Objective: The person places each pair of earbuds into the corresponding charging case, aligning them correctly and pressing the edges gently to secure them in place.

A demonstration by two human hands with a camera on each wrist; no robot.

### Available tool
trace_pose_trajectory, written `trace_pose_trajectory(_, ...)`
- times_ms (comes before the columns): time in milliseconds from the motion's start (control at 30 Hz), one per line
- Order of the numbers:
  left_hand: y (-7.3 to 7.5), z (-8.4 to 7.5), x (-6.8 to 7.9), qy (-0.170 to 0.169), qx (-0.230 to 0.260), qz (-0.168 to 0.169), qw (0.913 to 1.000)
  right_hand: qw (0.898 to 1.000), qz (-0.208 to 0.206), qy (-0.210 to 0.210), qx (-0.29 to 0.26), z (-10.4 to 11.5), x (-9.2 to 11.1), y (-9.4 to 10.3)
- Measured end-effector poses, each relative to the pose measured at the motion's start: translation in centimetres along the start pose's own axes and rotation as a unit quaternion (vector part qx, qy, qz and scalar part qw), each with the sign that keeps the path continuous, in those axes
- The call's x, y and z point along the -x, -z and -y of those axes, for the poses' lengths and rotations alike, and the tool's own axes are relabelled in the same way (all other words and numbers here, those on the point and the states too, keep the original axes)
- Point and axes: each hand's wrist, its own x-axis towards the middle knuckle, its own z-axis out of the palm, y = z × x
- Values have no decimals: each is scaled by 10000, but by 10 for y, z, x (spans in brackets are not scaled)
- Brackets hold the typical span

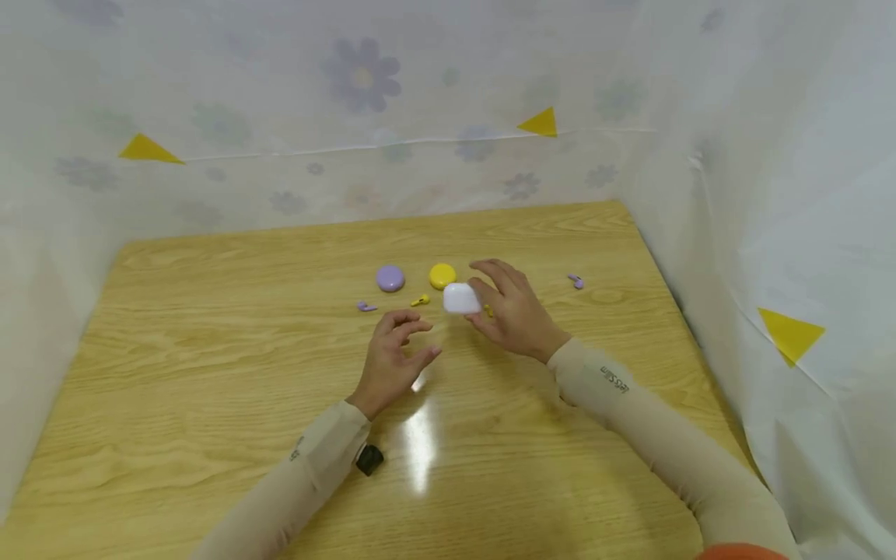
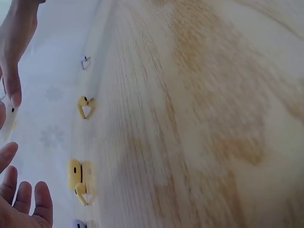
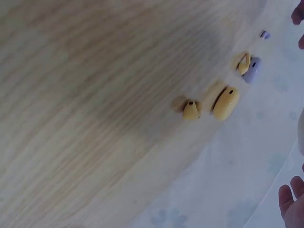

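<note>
Above the wooden table, my right hand (image 1: 516, 315) holds a white earbud case (image 1: 460, 298) between thumb and fingers; whether its lid is raised cannot be told. To its left hovers my left hand (image 1: 392, 358), fingers loosely bent and nothing in them. Behind the hands lie a round purple case (image 1: 390, 278) and a round yellow case (image 1: 442, 276). A yellow earbud (image 1: 420, 300) is in front of these cases, and another yellow earbud (image 2: 84, 107) is mostly covered by my right hand in the head view. In the right wrist view, the white case (image 3: 301, 133) barely shows.
One purple earbud (image 1: 366, 306) lies left of the yellow one; a second purple earbud (image 1: 575, 281) is at the right. The wooden table (image 1: 210, 350) meets a flowered white curtain (image 1: 434, 179) behind. A black object (image 1: 369, 460) sits by the left wrist.
</note>
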Motion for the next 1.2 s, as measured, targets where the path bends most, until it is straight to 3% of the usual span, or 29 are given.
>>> trace_pose_trajectory(167,0,1,2,-19,55,83,9999,9962,473,-681,-274,-25,-14,-1)
trace_pose_trajectory(433,0,4,5,-78,-94,125,9998,9762,1417,-1576,-466,-61,-22,-14)
trace_pose_trajectory(800,3,6,8,10,-216,251,9995,9395,2761,-2015,-223,-80,-22,-27)
trace_pose_trajectory(967,4,7,8,110,-152,276,9994,9300,3009,-2102,-167,-86,-22,-34)
trace_pose_trajectory(1200,4,9,8,124,-168,243,9995,9242,3180,-2114,-43,-91,-21,-40)
